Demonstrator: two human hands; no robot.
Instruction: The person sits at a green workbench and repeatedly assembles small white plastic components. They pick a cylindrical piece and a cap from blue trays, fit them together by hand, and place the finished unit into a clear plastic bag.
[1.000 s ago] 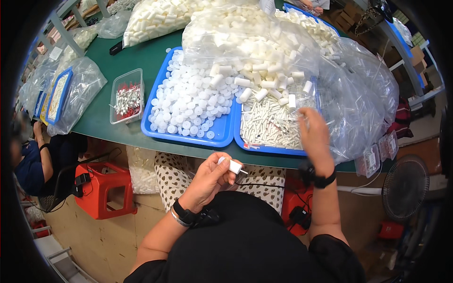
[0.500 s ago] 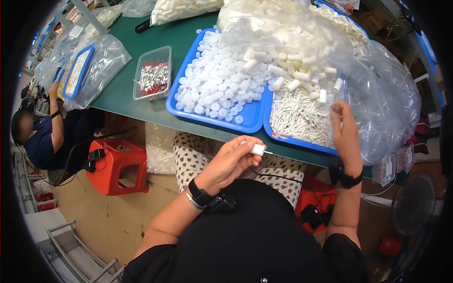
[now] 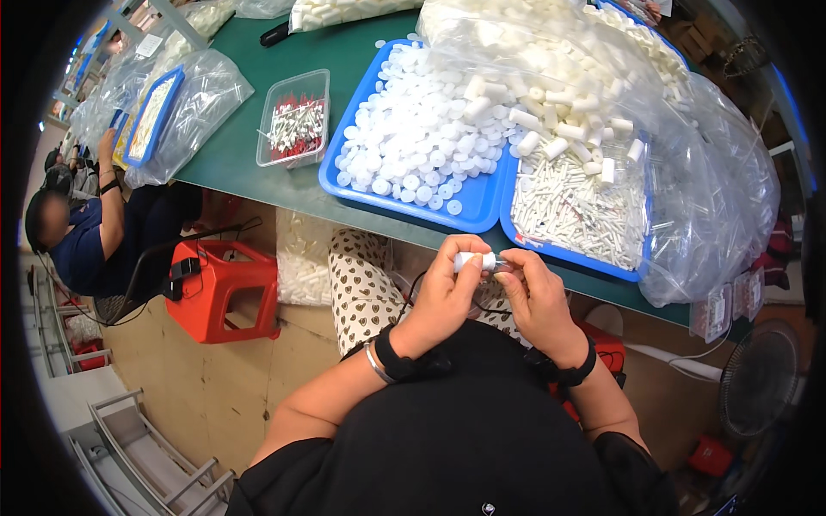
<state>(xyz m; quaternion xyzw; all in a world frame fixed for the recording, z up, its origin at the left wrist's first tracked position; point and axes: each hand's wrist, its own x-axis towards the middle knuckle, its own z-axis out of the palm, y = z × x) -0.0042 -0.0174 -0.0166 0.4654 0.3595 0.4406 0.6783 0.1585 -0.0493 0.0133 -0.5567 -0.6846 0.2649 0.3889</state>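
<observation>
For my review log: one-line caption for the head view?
Both hands join a small white part below blue trays.

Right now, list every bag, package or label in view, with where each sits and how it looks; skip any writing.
Large clear plastic bag of white plastic tubes: right of table, bulging over the blue tray.
Clear plastic bag around a blue tray: table's left end, crinkled.
Clear bag of white pieces: far edge, long.
Small clear rectangular tub of red-and-white parts: left of the trays.
Small white tags: hanging at the table's right edge.
</observation>
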